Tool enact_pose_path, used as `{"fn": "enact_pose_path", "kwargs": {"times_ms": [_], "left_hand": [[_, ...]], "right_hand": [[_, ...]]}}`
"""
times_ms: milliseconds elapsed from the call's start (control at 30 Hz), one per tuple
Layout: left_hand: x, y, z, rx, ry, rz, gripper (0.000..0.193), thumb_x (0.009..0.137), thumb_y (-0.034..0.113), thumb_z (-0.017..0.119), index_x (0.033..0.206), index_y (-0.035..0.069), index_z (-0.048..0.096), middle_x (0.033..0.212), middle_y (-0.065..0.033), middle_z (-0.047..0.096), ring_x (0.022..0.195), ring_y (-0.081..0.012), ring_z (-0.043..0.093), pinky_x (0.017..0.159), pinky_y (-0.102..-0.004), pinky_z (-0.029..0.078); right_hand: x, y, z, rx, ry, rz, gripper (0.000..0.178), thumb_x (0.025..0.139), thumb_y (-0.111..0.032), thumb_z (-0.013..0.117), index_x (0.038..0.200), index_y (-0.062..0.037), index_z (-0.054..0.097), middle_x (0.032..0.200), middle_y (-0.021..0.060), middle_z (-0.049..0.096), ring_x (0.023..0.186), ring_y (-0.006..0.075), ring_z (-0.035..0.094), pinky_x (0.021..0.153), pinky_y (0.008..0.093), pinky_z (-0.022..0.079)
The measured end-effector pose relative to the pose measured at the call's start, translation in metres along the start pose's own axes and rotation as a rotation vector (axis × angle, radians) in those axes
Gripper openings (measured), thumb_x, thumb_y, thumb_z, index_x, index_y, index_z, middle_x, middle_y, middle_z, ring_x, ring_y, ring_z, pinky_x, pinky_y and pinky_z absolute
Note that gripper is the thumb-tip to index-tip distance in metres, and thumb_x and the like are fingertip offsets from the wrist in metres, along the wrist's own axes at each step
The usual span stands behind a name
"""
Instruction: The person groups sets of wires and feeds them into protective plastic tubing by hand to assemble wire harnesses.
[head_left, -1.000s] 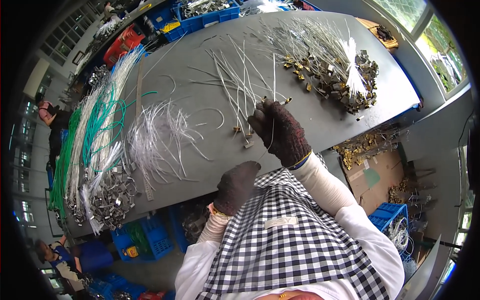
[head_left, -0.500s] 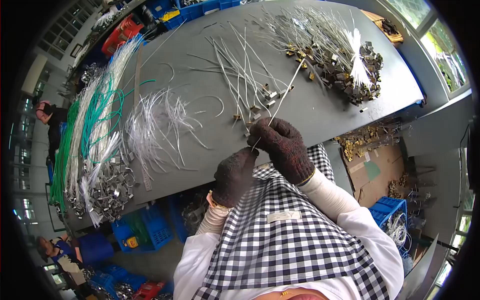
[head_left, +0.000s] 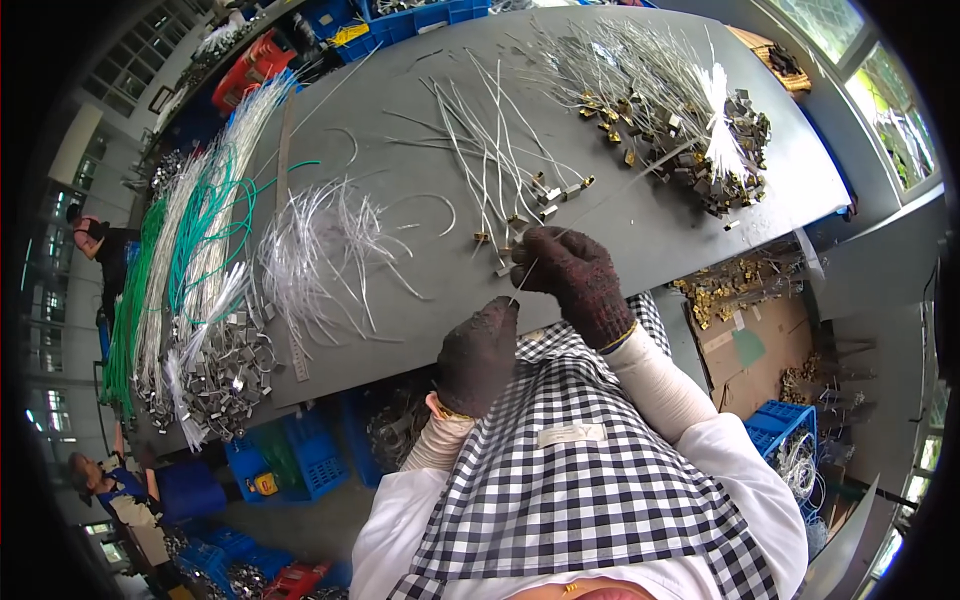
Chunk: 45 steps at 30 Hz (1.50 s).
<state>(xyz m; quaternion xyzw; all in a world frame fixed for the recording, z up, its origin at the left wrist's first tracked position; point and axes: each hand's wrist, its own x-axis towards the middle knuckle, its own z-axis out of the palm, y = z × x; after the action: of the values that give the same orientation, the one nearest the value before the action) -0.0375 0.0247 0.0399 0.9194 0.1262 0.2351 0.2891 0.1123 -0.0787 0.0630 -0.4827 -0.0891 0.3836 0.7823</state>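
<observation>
Beyond the left end of the grey table (head_left: 440, 270), we see 2 co-workers: a person in a pink top (head_left: 88, 235) and, lower down, a person in a dark vest (head_left: 115, 485). Along the table's left end lie green strands (head_left: 130, 310), pale strands (head_left: 215, 240) and a teal coil (head_left: 188, 250), with a cluster of silvery metal pieces (head_left: 225, 375) toward the table's near edge. Next, we find a long ruler (head_left: 284, 150) lying across the table from far to near, and below the near edge a blue crate (head_left: 315, 460). A tangled heap of clear strands (head_left: 315, 260) rests on the table just right of the ruler.

By the table's near edge, the left hand (head_left: 478, 357), in a dark glove, is closed, its fingertips pinching the lower end of a thin pale wire (head_left: 519, 281). Near the table's middle lie loose wires (head_left: 480, 165) with small metal ends. Over the near edge, the gloved right hand (head_left: 578, 285) pinches the same wire, whose blurred free length slants above the table toward its right end. There we see a large heap of wires (head_left: 640, 90) with silvery and brassy ends. Beyond the table's right end sits cardboard (head_left: 770, 345) with brassy pieces (head_left: 715, 300).
</observation>
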Motion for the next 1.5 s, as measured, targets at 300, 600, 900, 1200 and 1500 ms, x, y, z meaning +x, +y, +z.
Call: {"fn": "enact_pose_path", "kwargs": {"times_ms": [300, 600, 900, 1200, 1500], "left_hand": [[-0.006, -0.005, 0.005, 0.130, 0.089, 0.061, 0.019, 0.096, 0.023, 0.059, 0.106, 0.010, 0.069, 0.079, -0.0148, 0.069, 0.068, -0.0358, 0.067, 0.059, -0.0453, 0.053], [-0.001, -0.005, -0.001, 0.128, -0.143, -0.052, 0.018, 0.093, 0.012, 0.062, 0.106, 0.004, 0.072, 0.100, -0.0185, 0.072, 0.087, -0.0373, 0.070, 0.077, -0.0425, 0.057], [0.005, -0.004, 0.009, 0.255, -0.039, 0.011, 0.019, 0.097, 0.023, 0.056, 0.107, 0.011, 0.067, 0.070, -0.0138, 0.065, 0.062, -0.0361, 0.065, 0.053, -0.0458, 0.049], [0.003, -0.012, 0.014, 0.178, -0.051, -0.022, 0.022, 0.098, 0.025, 0.056, 0.108, 0.009, 0.067, 0.079, -0.0163, 0.069, 0.069, -0.0376, 0.067, 0.061, -0.0460, 0.052], [0.001, -0.013, 0.017, 0.141, -0.112, -0.046, 0.025, 0.099, 0.026, 0.054, 0.108, 0.008, 0.068, 0.087, -0.0175, 0.071, 0.076, -0.0376, 0.069, 0.067, -0.0448, 0.054]], "right_hand": [[0.004, -0.006, -0.029, -0.241, -0.182, -0.086, 0.024, 0.101, -0.022, 0.059, 0.103, 0.0020, 0.060, 0.098, 0.0147, 0.067, 0.087, 0.0255, 0.069, 0.081, 0.0385, 0.059], [0.011, 0.003, -0.026, -0.136, -0.110, -0.098, 0.030, 0.104, -0.029, 0.054, 0.107, 0.0012, 0.058, 0.098, 0.0165, 0.068, 0.084, 0.0267, 0.070, 0.078, 0.0388, 0.059], [0.012, 0.000, -0.026, -0.164, -0.066, -0.006, 0.028, 0.099, -0.021, 0.062, 0.117, 0.0015, 0.059, 0.098, 0.0145, 0.069, 0.087, 0.0252, 0.071, 0.079, 0.0370, 0.060], [0.036, -0.017, -0.052, 0.153, -0.033, -0.027, 0.045, 0.099, -0.025, 0.064, 0.133, 0.0023, 0.053, 0.112, 0.0187, 0.068, 0.098, 0.0321, 0.070, 0.087, 0.0445, 0.059], [0.038, -0.044, -0.038, -0.034, 0.114, -0.185, 0.023, 0.101, -0.019, 0.058, 0.110, 0.0020, 0.065, 0.105, 0.0107, 0.070, 0.090, 0.0187, 0.070, 0.085, 0.0316, 0.056]]}}
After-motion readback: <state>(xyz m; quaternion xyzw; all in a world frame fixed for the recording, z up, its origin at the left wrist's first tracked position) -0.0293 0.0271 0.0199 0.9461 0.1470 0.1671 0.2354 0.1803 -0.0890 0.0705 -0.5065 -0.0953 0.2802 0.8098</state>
